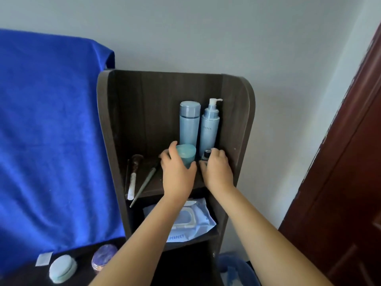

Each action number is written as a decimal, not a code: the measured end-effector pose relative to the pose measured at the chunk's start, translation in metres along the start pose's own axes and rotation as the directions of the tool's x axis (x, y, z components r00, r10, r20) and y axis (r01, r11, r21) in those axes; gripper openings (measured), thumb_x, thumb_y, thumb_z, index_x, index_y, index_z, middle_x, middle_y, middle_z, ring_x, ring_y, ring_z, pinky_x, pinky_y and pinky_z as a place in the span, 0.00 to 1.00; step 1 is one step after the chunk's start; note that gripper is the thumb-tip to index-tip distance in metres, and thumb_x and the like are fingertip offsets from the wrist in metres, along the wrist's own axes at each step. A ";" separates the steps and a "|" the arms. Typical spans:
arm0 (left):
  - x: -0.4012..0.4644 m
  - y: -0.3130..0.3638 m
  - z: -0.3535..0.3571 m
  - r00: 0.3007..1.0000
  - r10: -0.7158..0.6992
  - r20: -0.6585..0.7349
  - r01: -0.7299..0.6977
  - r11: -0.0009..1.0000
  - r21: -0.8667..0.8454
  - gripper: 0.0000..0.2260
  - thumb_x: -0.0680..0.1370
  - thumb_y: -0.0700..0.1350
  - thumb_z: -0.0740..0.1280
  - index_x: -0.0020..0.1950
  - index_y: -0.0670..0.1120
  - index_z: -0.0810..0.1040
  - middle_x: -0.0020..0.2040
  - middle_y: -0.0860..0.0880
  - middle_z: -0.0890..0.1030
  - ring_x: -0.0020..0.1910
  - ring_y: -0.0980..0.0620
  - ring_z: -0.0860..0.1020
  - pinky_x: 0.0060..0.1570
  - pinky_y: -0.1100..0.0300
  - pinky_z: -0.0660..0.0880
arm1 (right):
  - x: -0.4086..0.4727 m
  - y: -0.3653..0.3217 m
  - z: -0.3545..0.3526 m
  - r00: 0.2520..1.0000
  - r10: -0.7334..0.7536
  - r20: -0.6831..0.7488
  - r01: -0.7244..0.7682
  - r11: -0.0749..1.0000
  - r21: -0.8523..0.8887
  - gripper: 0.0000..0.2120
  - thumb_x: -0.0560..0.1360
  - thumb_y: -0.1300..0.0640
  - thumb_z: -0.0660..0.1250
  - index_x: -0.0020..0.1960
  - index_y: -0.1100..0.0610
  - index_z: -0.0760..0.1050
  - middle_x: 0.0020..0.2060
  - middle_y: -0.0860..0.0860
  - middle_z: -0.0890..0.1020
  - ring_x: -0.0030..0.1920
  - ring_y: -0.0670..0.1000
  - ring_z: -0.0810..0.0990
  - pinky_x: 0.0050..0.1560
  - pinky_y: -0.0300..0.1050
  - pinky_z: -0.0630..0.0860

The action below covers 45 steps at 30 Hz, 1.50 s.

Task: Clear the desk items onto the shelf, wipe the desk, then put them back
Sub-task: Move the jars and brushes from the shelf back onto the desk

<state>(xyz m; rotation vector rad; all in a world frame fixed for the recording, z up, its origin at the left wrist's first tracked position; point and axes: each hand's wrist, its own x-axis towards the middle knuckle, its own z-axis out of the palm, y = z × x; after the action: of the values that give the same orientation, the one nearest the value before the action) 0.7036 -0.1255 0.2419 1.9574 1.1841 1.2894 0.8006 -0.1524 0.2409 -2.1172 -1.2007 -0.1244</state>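
Nearest, on the dark tabletop (pixel 86 265), a pale powder puff (pixel 61 268) and a purple compact (pixel 104 259) wait, seemingly not yet moved. Both forearms reach up to the dark shelf (pixel 241 124). The left hand (pixel 179 170) curls round a teal jar (pixel 186 154) — probably setting it down. The right hand (pixel 217 169) pinches a small dark bottle (pixel 206 154), tucked into the right corner. Behind stand a capped blue bottle (pixel 189 122) and a pump bottle (pixel 209 126) — tall things at the back. Brushes (pixel 135 176) lie left.
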 end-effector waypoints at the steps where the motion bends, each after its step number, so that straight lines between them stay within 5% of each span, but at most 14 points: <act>1: 0.000 -0.001 0.001 1.000 -0.002 -0.011 0.002 1.000 0.007 0.31 0.72 0.43 0.70 0.71 0.45 0.59 0.66 0.39 0.65 0.64 0.40 0.67 0.58 0.51 0.69 | 0.000 0.000 0.000 1.000 -0.016 -0.017 0.016 1.000 0.015 0.17 0.75 0.55 0.64 0.60 0.63 0.67 0.58 0.60 0.72 0.61 0.60 0.70 0.55 0.54 0.71; 7: -0.019 -0.001 -0.008 0.992 0.115 -0.043 -0.118 0.991 -0.064 0.30 0.71 0.42 0.71 0.69 0.46 0.61 0.64 0.45 0.66 0.63 0.48 0.68 0.55 0.61 0.68 | -0.021 0.015 -0.005 0.992 -0.104 -0.071 0.119 0.954 0.274 0.18 0.73 0.57 0.67 0.60 0.61 0.68 0.57 0.58 0.72 0.56 0.57 0.75 0.54 0.51 0.75; 11: -0.058 -0.010 -0.036 0.972 0.231 -0.053 -0.237 0.953 -0.191 0.29 0.70 0.41 0.73 0.68 0.44 0.64 0.62 0.50 0.67 0.61 0.61 0.66 0.57 0.76 0.63 | -0.063 0.015 -0.020 0.980 -0.133 -0.150 0.180 0.912 0.369 0.17 0.72 0.60 0.69 0.59 0.59 0.71 0.52 0.51 0.72 0.49 0.42 0.70 0.47 0.24 0.66; 17: -0.139 -0.091 -0.110 0.914 0.369 0.166 -0.358 0.929 -0.094 0.29 0.69 0.48 0.70 0.66 0.47 0.62 0.62 0.52 0.66 0.64 0.59 0.65 0.64 0.71 0.62 | -0.149 0.000 0.008 0.983 -0.167 -0.076 0.183 0.895 0.407 0.18 0.71 0.61 0.70 0.59 0.56 0.71 0.52 0.49 0.73 0.50 0.43 0.73 0.47 0.26 0.69; 22: -0.187 -0.203 -0.175 0.982 0.040 0.183 -0.051 0.997 0.052 0.30 0.68 0.50 0.72 0.66 0.49 0.64 0.61 0.54 0.67 0.62 0.61 0.66 0.61 0.75 0.61 | -0.227 -0.034 0.107 0.968 -0.174 0.182 0.086 0.907 0.413 0.16 0.69 0.62 0.72 0.56 0.58 0.73 0.48 0.50 0.75 0.48 0.49 0.78 0.50 0.34 0.74; 26: -0.195 -0.287 -0.227 0.976 -0.207 0.072 0.192 0.965 0.178 0.31 0.66 0.40 0.76 0.66 0.45 0.67 0.60 0.49 0.68 0.60 0.54 0.69 0.58 0.61 0.70 | -0.273 -0.080 0.196 0.892 -0.171 0.418 -0.013 0.916 0.402 0.17 0.69 0.59 0.72 0.56 0.58 0.73 0.49 0.52 0.76 0.49 0.51 0.79 0.52 0.48 0.77; 29: -0.182 -0.332 -0.247 0.956 -0.283 0.074 0.262 0.941 0.216 0.32 0.67 0.39 0.75 0.67 0.43 0.67 0.61 0.45 0.68 0.61 0.49 0.69 0.56 0.58 0.70 | -0.279 -0.115 0.250 0.858 -0.121 0.499 -0.075 0.932 0.356 0.16 0.70 0.59 0.71 0.55 0.59 0.73 0.50 0.55 0.77 0.50 0.55 0.79 0.52 0.46 0.75; 38: -0.161 -0.391 -0.244 0.926 -0.350 0.138 0.323 0.928 0.188 0.34 0.68 0.41 0.74 0.70 0.45 0.63 0.63 0.45 0.66 0.62 0.50 0.68 0.55 0.64 0.66 | -0.280 -0.142 0.317 0.894 -0.093 0.439 0.013 0.983 0.181 0.16 0.68 0.63 0.71 0.53 0.63 0.72 0.47 0.59 0.77 0.52 0.61 0.75 0.53 0.54 0.73; 42: -0.162 -0.387 -0.250 0.917 -0.363 0.164 0.331 0.924 0.193 0.38 0.69 0.43 0.75 0.73 0.47 0.58 0.66 0.45 0.64 0.65 0.49 0.67 0.59 0.62 0.65 | -0.279 -0.142 0.311 0.865 -0.072 0.496 -0.032 0.980 0.198 0.24 0.70 0.60 0.71 0.62 0.63 0.68 0.57 0.59 0.75 0.61 0.58 0.72 0.62 0.47 0.67; 45: -0.151 -0.374 -0.258 0.952 -0.252 0.173 0.208 0.949 0.237 0.40 0.67 0.44 0.76 0.73 0.43 0.58 0.67 0.42 0.64 0.67 0.49 0.61 0.65 0.54 0.63 | -0.270 -0.143 0.288 0.865 -0.106 0.491 -0.031 0.964 0.263 0.26 0.72 0.58 0.70 0.66 0.63 0.65 0.63 0.59 0.72 0.66 0.56 0.69 0.67 0.44 0.63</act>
<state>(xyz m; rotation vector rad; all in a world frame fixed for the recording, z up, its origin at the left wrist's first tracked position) 0.3000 -0.0859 -0.0120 1.9723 1.4494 0.8514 0.4656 -0.1245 -0.0099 -1.9414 -1.4588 0.5788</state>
